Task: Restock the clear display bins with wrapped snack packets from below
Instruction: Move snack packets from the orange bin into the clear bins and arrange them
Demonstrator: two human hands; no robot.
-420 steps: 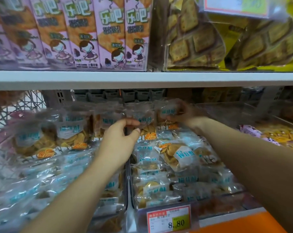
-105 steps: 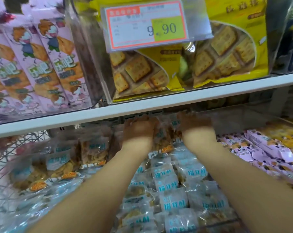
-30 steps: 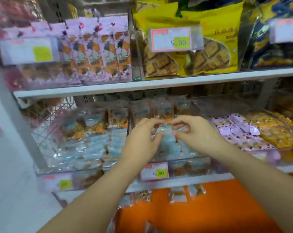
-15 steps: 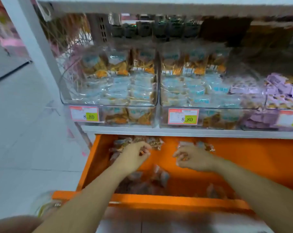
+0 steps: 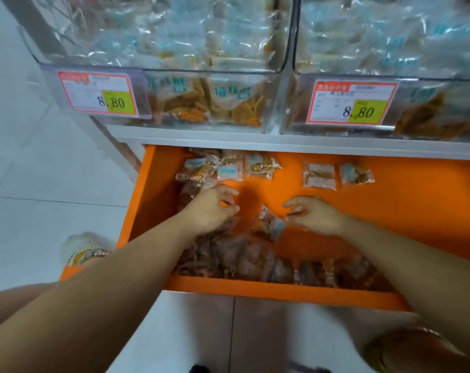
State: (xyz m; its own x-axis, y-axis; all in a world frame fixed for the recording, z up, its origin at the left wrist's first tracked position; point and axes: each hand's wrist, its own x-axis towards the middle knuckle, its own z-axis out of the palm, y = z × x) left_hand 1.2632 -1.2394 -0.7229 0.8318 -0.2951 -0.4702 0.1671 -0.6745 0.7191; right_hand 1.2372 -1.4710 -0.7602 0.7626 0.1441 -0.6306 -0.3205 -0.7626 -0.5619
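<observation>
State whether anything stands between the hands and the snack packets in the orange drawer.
Nothing visible does. The orange drawer is open on top, and the left hand and right hand are directly over the loose snack packets.

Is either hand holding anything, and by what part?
The right hand pinches a snack packet by its edge; for the left hand, it cannot be told.

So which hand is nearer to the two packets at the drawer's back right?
Right. The right hand is just in front of the two packets; the left hand is farther off, to their left.
</observation>
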